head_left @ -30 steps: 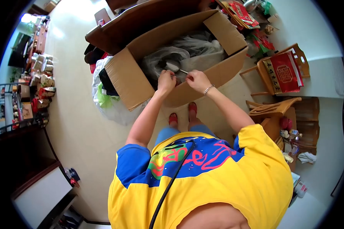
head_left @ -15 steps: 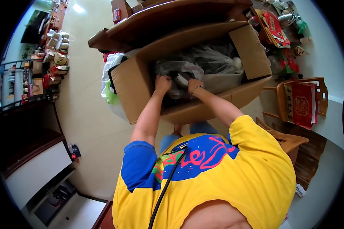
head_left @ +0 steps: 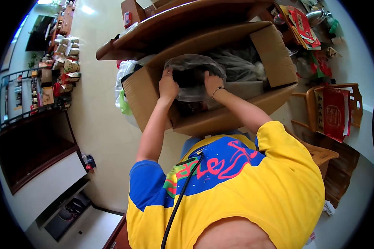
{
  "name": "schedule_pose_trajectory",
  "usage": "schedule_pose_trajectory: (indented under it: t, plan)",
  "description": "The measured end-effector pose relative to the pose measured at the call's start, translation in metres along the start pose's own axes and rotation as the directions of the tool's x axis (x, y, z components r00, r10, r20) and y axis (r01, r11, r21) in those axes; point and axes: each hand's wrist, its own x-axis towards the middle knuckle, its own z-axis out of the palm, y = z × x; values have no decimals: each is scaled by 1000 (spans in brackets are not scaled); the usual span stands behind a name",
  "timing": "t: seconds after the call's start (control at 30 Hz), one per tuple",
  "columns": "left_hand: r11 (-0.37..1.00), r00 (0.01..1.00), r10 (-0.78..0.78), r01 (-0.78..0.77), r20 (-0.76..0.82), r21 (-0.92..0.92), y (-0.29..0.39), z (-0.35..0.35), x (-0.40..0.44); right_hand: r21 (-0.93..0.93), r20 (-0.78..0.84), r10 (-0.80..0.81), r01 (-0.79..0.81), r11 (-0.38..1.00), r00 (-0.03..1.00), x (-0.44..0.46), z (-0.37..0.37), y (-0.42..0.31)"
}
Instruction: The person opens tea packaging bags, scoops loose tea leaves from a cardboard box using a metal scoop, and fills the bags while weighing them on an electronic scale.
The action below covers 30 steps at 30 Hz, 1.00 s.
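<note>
A large open cardboard box [head_left: 147, 97] stands in front of me, its flaps folded outward. Inside it, a clear plastic bag [head_left: 191, 62] is spread wide at its mouth, with something dark in it that I cannot make out. My left hand [head_left: 168, 86] pinches the bag's left rim. On the other side, my right hand [head_left: 213, 83], with a bracelet at the wrist, has its fingers closed at the bag's right rim. Another clear plastic bag [head_left: 241, 62], gathered and crinkled, lies in the right part of the box.
Behind the box runs a dark wooden table edge [head_left: 174, 25]. A wooden chair [head_left: 355, 103] with a red gift bag [head_left: 334, 112] is on the right. White and green plastic bags [head_left: 124, 89] sit against the box's left side.
The bag's mouth has been pulled up and opened wider. My left hand has moved slightly left and up along its rim. The grey item seen between my hands is now hidden.
</note>
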Motion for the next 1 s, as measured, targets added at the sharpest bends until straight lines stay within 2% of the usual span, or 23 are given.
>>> schedule_pose_trajectory:
  t: [0.1, 0.17, 0.3, 0.37, 0.4, 0.47, 0.5, 0.57, 0.6, 0.67, 0.7, 0.77, 0.8, 0.87, 0.9, 0.97, 1.0]
  plan:
    - [997, 997, 66, -68, -48, -35, -2, -14, -8, -64, -30, -28, 26, 998, 999, 21, -13, -1]
    - [996, 996, 59, -63, -60, -66, 0, -19, -17, -187, 8, -60, 60, 981, 998, 41, -8, -3]
    - [994, 999, 19, -23, -41, -104, 11, -26, -16, -284, 14, -166, 163, 945, 986, 67, 6, 4]
    - [993, 999, 3, -8, -40, -122, 16, -28, -13, -204, 139, -215, 241, 949, 967, 79, 16, 8]
    - [990, 999, -6, 0, -43, -141, 15, -27, -12, -201, 144, -217, 243, 949, 965, 84, 18, 9]
    - [991, 999, 2, -9, -48, -137, 11, -24, -9, -41, 222, -186, 200, 979, 957, 91, 22, 14]
    - [991, 998, 15, -23, -57, -134, 9, -23, -8, -38, 226, -186, 200, 979, 956, 90, 17, 16]
    - [988, 999, -8, 1, -46, -155, 8, -20, -8, 122, 250, -223, 198, 973, 942, 85, 2, 22]
    - [984, 999, -29, 22, -40, -175, 9, -20, -9, 123, 255, -226, 200, 972, 940, 86, 5, 27]
    - [986, 998, -21, 12, -53, -168, 15, -16, -11, 299, 270, -308, 225, 927, 912, 89, 13, 34]
    - [987, 998, -5, -6, -66, -164, 17, -15, -11, 301, 271, -311, 226, 926, 911, 91, 21, 29]
    - [989, 998, -16, 8, -53, -145, 16, -14, -9, 159, 311, -180, 136, 978, 933, 95, 41, 17]
    - [992, 999, -25, 20, -40, -127, 16, -13, -10, 163, 313, -180, 134, 977, 932, 96, 42, 18]
    - [990, 999, -7, 2, -38, -144, 14, -13, -9, 286, 294, -329, 246, 926, 898, 97, 45, 22]
    - [986, 999, 10, -17, -43, -166, 13, -13, -9, 292, 291, -328, 243, 925, 899, 97, 48, 26]
    - [991, 999, 14, -18, -37, -130, 13, -10, -11, 439, 310, -263, 107, 892, 914, 93, 55, 31]
    - [995, 999, 15, -19, -37, -102, 13, -11, -9, 441, 308, -261, 105, 891, 915, 96, 59, 27]
